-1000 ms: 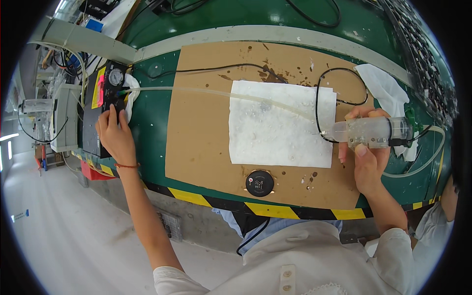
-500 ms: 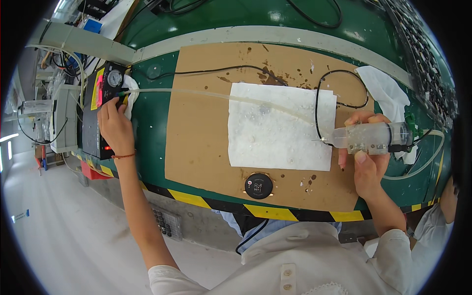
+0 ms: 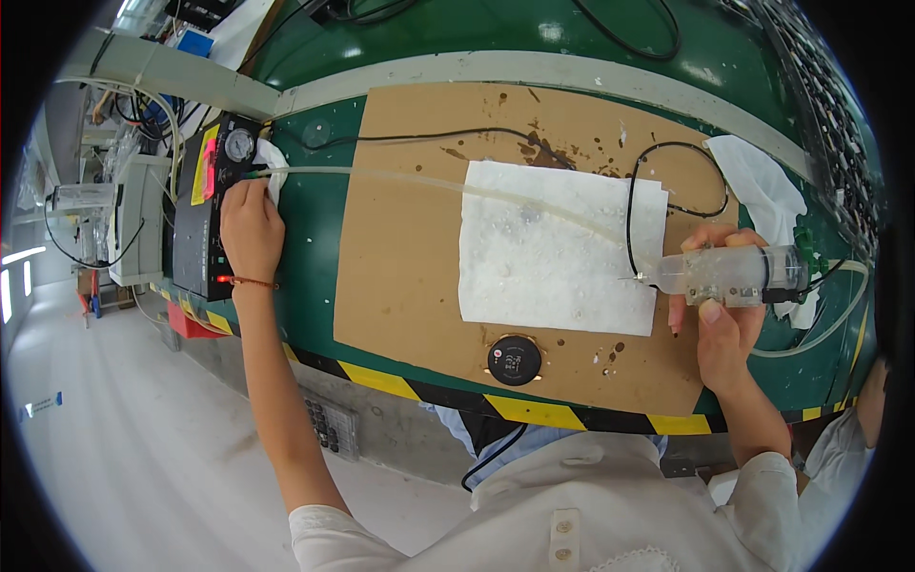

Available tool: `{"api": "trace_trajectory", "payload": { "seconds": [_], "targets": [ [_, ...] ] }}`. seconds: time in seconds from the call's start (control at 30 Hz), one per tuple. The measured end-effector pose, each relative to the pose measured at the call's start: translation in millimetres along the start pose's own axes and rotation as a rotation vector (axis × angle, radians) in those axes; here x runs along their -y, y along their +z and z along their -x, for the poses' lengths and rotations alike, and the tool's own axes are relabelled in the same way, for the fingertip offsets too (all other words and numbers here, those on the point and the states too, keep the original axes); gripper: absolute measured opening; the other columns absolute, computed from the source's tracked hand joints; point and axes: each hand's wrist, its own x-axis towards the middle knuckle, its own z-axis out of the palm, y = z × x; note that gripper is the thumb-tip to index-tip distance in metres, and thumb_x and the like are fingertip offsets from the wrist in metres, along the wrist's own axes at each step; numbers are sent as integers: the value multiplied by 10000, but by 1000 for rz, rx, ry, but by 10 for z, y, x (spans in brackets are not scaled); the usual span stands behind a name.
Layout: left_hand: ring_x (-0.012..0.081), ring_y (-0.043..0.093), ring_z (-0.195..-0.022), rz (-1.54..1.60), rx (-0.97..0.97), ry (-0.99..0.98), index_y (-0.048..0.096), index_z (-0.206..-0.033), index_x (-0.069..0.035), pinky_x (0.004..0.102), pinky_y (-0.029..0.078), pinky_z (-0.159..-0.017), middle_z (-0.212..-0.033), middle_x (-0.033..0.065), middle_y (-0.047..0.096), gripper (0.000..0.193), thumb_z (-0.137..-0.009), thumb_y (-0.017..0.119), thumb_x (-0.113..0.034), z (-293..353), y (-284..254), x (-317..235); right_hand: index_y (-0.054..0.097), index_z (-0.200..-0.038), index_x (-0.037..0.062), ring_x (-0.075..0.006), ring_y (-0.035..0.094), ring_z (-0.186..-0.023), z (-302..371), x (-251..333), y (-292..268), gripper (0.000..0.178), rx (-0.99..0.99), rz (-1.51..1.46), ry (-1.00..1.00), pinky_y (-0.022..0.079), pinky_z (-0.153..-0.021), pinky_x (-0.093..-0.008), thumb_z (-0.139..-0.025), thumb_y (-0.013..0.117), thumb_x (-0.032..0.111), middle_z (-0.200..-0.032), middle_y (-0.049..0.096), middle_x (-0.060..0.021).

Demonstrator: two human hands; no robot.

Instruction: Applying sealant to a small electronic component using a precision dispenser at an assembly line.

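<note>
Right of white sheet (image 3: 553,262), I have right hand (image 3: 724,336) wrapped round syringe (image 3: 724,275); tube (image 3: 329,171) snagging could jerk it loose. Farther off, left of sheet, left hand (image 3: 253,231) at black box (image 3: 195,243); I can't tell its grip.

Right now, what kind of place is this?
Probably a factory or workshop: there's a black box with a round gauge, a syringe-like barrel in the right hand, and striped tape edging the green table.

Before you, paper (image 3: 548,281) lies on cardboard (image 3: 400,276), the box (image 3: 195,250) to your left, the syringe (image 3: 739,275) right.
</note>
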Motion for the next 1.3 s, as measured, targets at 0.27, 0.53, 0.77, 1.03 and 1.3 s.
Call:
{"api": "trace_trajectory", "payload": {
  "seconds": [0.27,0.53,0.77,1.03,1.3],
  "targets": [
    [329,553,-932,-5,-215,-50,611,-993,-8,397,449,-826,-1000,129,587,184,-815,588,-52,124,-113,-63,286,-1196,75,-143,561,-615,-26,1,-9,509,14,10,-22,463,-488,-243,-830,626,173,-1128,429,-171],
    [344,545,-981,-46,-191,-58,592,-1077,2,409,433,-870,-1063,160,581,257,-829,586,-65,195,-154,-65,318,-1244,105,-153,533,-616,-3,-52,21,520,-58,30,-23,460,-451,-242,-814,596,194,-1112,427,-152],
    [361,514,-1077,-28,-18,49,537,-1142,40,423,408,-939,-1127,195,555,331,-838,566,-87,152,-159,11,309,-1229,91,-147,539,-590,20,-50,40,514,-37,2,-31,454,-468,-238,-815,597,190,-1110,430,-155],
    [359,500,-1112,108,-77,-65,538,-1163,19,407,396,-949,-1208,181,513,328,-848,565,-71,270,-475,-295,303,-1222,102,-144,555,-600,22,-63,46,486,24,-28,-46,457,-483,-235,-844,601,173,-1117,441,-161],
    [320,539,-1015,732,187,83,568,-1176,-1,404,445,-845,-1146,152,577,512,-717,753,-130,907,-1170,-1787,295,-1225,108,-160,576,-603,26,-85,35,511,75,-53,-38,468,-493,-240,-831,617,156,-1124,443,-177]
  ]
}}
